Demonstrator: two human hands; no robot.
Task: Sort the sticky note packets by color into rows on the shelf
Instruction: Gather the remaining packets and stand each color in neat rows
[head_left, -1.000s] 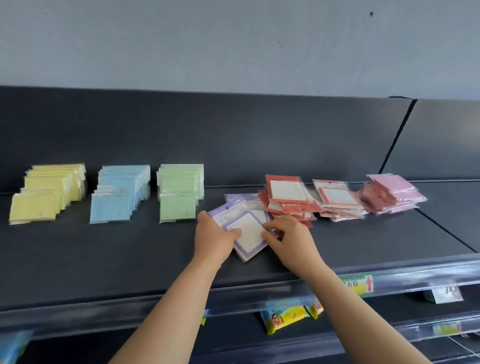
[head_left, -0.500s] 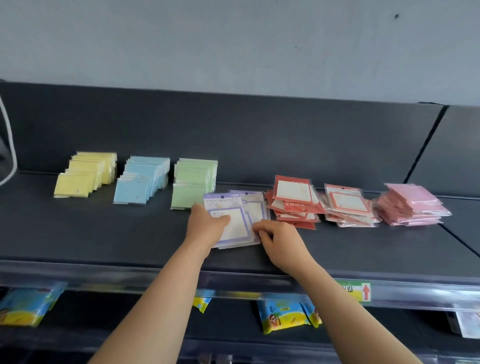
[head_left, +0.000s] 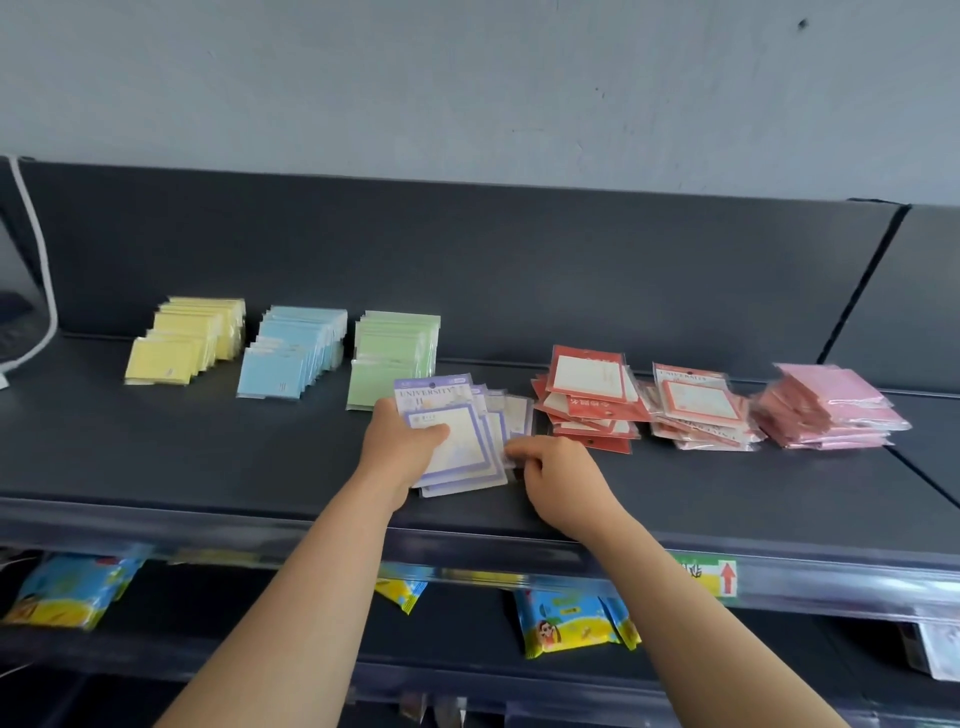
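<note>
Shelf (head_left: 208, 457), my tally. Towards the back edge, left part: yellow row (head_left: 189, 345), blue row (head_left: 293, 356), green row (head_left: 395, 358). Right part: red pile (head_left: 589, 397), red-framed pile (head_left: 696, 410), pink pile (head_left: 831, 408). Middle: purple packets (head_left: 467, 441), fanned, just in front of the green row. I read the left hand (head_left: 402, 447) gripping the fan, thumb across its face; the right hand (head_left: 556, 473), fingers curled, pinches the fan's right edge.

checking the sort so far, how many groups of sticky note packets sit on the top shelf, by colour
yellow row: 1
blue row: 1
green row: 1
purple fan: 1
red: 2, left red pile and right red pile
pink pile: 1
total: 7
</note>
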